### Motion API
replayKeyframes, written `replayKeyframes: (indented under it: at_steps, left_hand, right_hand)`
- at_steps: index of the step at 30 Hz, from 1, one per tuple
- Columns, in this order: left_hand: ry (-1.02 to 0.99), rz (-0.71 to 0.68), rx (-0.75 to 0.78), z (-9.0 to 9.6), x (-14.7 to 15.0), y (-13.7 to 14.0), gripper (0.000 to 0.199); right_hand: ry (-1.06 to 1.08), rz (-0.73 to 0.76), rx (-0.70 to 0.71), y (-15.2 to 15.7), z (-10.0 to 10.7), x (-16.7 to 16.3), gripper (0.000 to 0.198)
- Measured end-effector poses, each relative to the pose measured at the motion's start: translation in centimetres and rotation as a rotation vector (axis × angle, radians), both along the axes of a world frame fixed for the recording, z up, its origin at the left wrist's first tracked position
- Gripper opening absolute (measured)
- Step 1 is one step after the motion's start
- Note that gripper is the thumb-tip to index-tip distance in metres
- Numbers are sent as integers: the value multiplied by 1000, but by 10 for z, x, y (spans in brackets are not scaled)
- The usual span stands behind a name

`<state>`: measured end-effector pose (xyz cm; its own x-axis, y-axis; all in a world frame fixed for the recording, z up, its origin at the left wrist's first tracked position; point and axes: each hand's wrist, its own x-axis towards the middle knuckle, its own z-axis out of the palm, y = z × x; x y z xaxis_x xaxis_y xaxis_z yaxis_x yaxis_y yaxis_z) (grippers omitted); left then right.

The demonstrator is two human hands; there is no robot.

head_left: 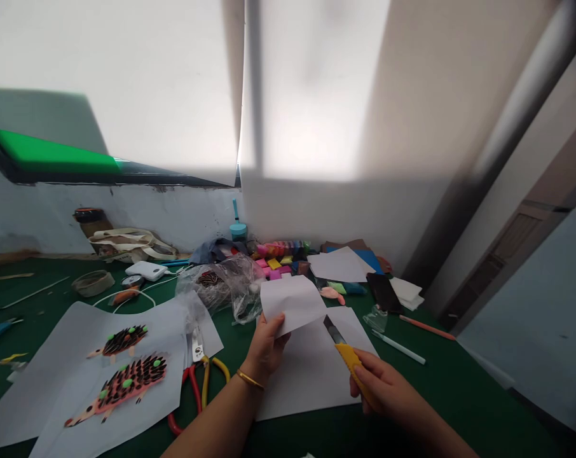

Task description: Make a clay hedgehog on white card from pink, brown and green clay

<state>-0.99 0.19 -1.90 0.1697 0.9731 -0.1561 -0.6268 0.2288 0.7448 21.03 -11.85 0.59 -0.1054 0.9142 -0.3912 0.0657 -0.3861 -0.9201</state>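
My left hand (267, 346) pinches the lower edge of a small white paper (292, 302), thumb on top, holding it tilted above the table. In my right hand (376, 381) is a yellow utility knife (355, 366), its blade (334, 331) out and pointing up and left, close to the paper's right corner but apart from it. Beneath both hands lies a larger white sheet (311, 378). To the left, two hedgehog figures with dark spines and green dots, a bigger one (130, 381) and a smaller one (123, 340), rest on white paper.
Red-and-yellow-handled pliers (205, 378) lie left of my left forearm. Behind are a clear plastic bag (226, 280), colourful clay packets (278, 264) and more white paper (342, 264). At right lie a black phone (383, 292), a white pen (398, 346) and an orange pencil (427, 327).
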Motion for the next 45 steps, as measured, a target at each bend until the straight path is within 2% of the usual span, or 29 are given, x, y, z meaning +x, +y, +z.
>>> replayKeyframes:
  at_steps: [12, 20, 29, 36, 40, 45]
  left_hand:
    - [25, -11, 15, 1, -1, -1, 59]
    - [28, -31, 82, 2, 0, -2, 62]
    - [51, -41, 143, 8, 2, -5, 62]
    - [140, -38, 154, 4, 1, -3, 60]
    - [130, -31, 128, 5, 1, -4, 65]
    - [104, -44, 174, 7, 1, -4, 68]
  right_hand:
    - [-17, 22, 5, 0, 0, 1, 70]
    - [-47, 24, 0, 1, -1, 1, 70]
    - [-32, -25, -7, 1, -1, 3, 67]
    - [-5, -48, -12, 1, -2, 0, 69]
    - [-4, -61, -25, 1, -3, 1, 73]
    - [-25, -51, -5, 0, 0, 2, 75]
